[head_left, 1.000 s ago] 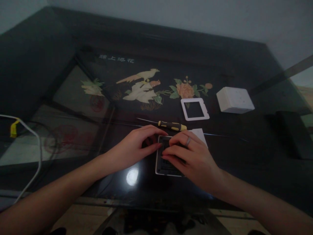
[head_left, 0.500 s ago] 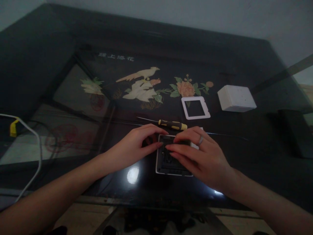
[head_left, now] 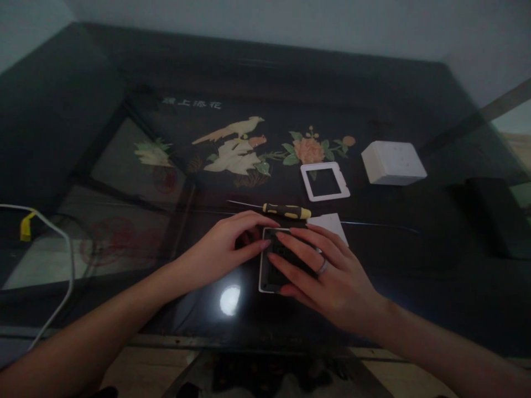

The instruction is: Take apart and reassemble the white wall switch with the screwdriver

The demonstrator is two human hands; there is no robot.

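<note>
A small square wall-switch-like panel point(head_left: 270, 282), dark inside with a thin white rim, lies on the table in front of me. My left hand point(head_left: 232, 237) grips its far left corner, thumb on the dark face and index finger along the far edge. Across the panel's right part spreads my right hand point(head_left: 317, 271), a ring on one finger, its fingertips resting on the dark face and the thumb by the near edge. Much of the panel is hidden under that hand. Just beyond my right fingers lies a white square plate point(head_left: 332, 222), partly covered.
Past my hands lies a black and yellow screwdriver point(head_left: 287, 211), its shaft pointing left. A white square frame point(head_left: 305, 182) and a white box point(head_left: 396, 163) are farther back. At left runs a white cable point(head_left: 69, 260) with a yellow tag point(head_left: 25, 226). The dark table point(head_left: 124, 309) is glossy.
My right hand has gone from a pinch over the panel's middle to spread fingers lying across it. The white plate now shows more. My left hand keeps its hold; the whole view has shifted slightly.
</note>
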